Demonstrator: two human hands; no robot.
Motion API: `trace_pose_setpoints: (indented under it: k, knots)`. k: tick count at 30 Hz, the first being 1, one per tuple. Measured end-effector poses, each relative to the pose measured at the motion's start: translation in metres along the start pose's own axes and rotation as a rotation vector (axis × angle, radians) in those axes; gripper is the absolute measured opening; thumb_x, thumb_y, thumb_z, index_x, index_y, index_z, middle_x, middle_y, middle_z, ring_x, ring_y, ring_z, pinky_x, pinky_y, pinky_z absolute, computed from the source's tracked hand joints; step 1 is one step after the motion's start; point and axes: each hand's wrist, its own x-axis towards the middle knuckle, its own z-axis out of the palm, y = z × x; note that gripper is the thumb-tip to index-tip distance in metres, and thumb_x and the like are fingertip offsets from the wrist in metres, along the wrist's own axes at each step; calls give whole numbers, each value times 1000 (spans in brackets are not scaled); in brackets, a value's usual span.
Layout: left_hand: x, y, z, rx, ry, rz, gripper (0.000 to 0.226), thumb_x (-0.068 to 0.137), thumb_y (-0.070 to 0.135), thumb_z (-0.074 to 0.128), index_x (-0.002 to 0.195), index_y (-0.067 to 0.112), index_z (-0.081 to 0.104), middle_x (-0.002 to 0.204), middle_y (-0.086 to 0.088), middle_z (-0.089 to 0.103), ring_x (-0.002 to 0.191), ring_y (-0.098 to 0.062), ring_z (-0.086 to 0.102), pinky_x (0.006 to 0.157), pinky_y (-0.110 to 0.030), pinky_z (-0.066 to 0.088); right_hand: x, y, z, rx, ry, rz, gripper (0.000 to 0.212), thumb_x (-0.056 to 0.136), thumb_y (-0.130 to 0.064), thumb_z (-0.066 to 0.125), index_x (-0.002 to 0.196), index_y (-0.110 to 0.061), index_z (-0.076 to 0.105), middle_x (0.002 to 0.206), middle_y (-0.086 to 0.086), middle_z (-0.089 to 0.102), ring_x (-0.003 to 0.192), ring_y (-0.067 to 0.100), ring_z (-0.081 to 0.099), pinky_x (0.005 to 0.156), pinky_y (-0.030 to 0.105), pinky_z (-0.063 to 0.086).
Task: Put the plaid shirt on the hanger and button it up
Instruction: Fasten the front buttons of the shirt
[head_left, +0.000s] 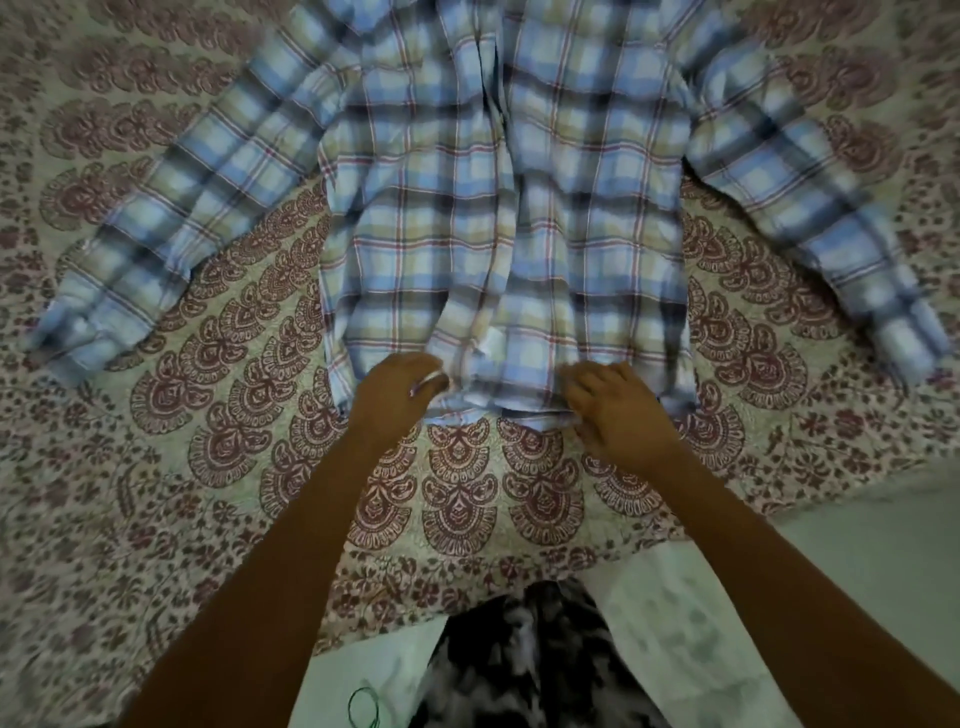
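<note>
While the plaid shirt (498, 218) lies spread on the bed's patterned bedspread (208, 441), both hands work at its near hem. The left hand (397, 389) has its fingers curled round the hem edge, pinching a fold of cloth. The right hand (618, 405), just to the right, has its fingers bent down onto the same hem and grips the fabric, though blur hides the exact hold. The shirt's long axis runs near to far, hem towards the person, its upper part passing out of the far edge of view. Its sleeves splay out to left and right, and the front opening runs down the middle.
</note>
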Motion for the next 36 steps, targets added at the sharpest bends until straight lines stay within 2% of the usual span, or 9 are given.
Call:
trace_pose_setpoints:
  k: [4,8,11,14,17,21,24,29,36]
  knots:
    - [-14,-16,6,333,-117,35,55,76,49,34,94,15,72,103,-8,72,104,-28,63,96,-39,38,-7,-4,6,26,-285,141,48,72,-14,61,118,-4,55,122,17,58,111,37,55,92,44,41]
    - [-21,-19,37,628,-67,42,37,75,37,62,106,17,66,102,-5,69,108,-29,57,91,-37,21,7,-29,27,-49,-116,233,23,72,-22,62,89,-7,58,90,13,63,84,33,61,75,39,48]
    - [-20,-16,50,723,26,134,61,58,21,80,115,22,60,104,-6,66,100,-30,60,89,-41,31,24,-46,41,-50,-52,174,39,70,-35,60,101,-12,54,100,11,63,92,30,59,78,37,45]
    - [-15,-20,44,781,-13,339,44,56,17,78,97,26,68,94,1,68,93,-26,62,86,-39,34,41,-61,46,-71,-87,109,45,68,-35,66,107,-16,56,106,10,63,93,30,61,79,37,46]
    - [-3,-39,23,474,69,295,15,72,28,67,86,26,71,81,4,70,86,-23,59,75,-32,24,51,-70,36,107,51,215,25,78,-28,50,98,-14,57,92,10,64,78,31,62,71,34,46]
    - [6,-31,-15,-94,288,-4,34,90,35,42,96,12,66,72,-9,62,71,-24,57,65,-32,41,49,-74,19,253,228,264,30,82,-25,41,97,-4,57,91,13,63,74,30,57,69,35,31]
    - [-5,-17,-18,-95,147,69,34,91,31,40,95,10,67,78,-8,67,66,-18,56,66,-27,42,38,-84,19,238,201,255,30,84,-24,40,98,-4,58,99,13,63,80,30,57,73,34,31]
    - [-29,-50,19,324,-136,264,33,85,26,41,95,18,72,109,-1,71,103,-26,62,86,-37,47,27,-88,33,238,116,302,27,88,-24,42,102,-11,62,105,9,63,92,27,58,79,33,32]
    - [-36,-54,27,20,-36,113,33,86,27,47,102,12,71,115,-7,68,115,-22,53,98,-30,37,24,-73,45,223,68,169,21,78,-25,49,89,-9,52,120,18,58,100,25,44,81,34,40]
